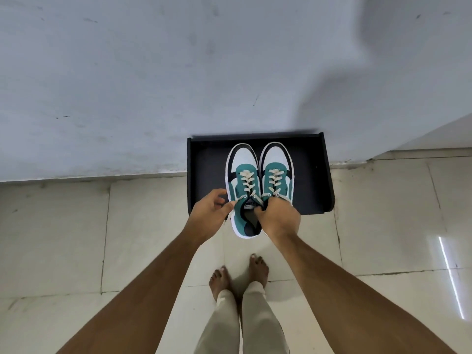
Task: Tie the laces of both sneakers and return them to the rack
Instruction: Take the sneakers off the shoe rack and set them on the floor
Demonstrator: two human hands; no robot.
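two teal, white and black sneakers (pixel 258 180) sit side by side over a black rack (pixel 204 172), heels overhanging its front edge. cream laces (pixel 249 181) run crossed. right hand (pixel 279 217) is closed on their collars; left hand (pixel 210 213) half-open at the side. bare tiled floor (pixel 76 238) all around, rough wall (pixel 127 72) behind.

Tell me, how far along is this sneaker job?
Hard to call anything done: no tied bows show on the cream laces. In hand: the right hand grips both teal, white and black sneakers at their tongues above the black rack shelf, while the left hand is open beside them. Left: setting them down.
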